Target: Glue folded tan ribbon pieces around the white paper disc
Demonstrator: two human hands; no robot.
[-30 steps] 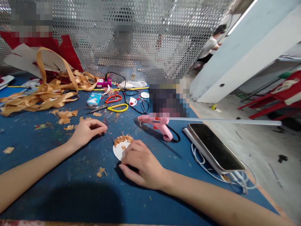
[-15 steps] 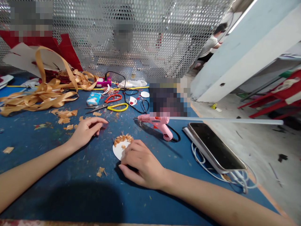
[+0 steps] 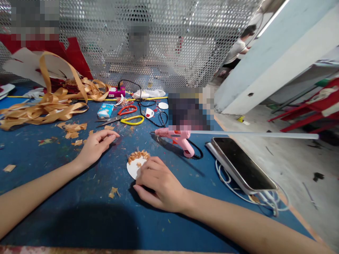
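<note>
A white disc [image 3: 133, 170], its far edge covered in frayed gold-brown ribbon pieces [image 3: 138, 155], lies on the blue table. My right hand [image 3: 159, 181] rests over the disc's right side with curled fingers, which hide that part. To the left of the disc, my left hand [image 3: 99, 145] is low over the table with thumb and forefinger pressed together; anything between them is too small to make out. A pink glue gun [image 3: 182, 139] with a long clear glue stick [image 3: 254, 134] stands beyond my right hand. Cut ribbon squares [image 3: 72, 131] are scattered past my left hand.
Scissors with yellow handles [image 3: 132, 120], a red-handled tool [image 3: 127, 110] and a blue packet [image 3: 105, 110] lie farther back. Gold ribbon [image 3: 57, 107] is heaped at the left. A phone [image 3: 243, 164] and white cables sit near the right edge. A perforated metal panel [image 3: 106, 42] borders the back.
My left thumb and forefinger have come together, and that hand has shifted very slightly left. My right hand and the disc stay in place.
</note>
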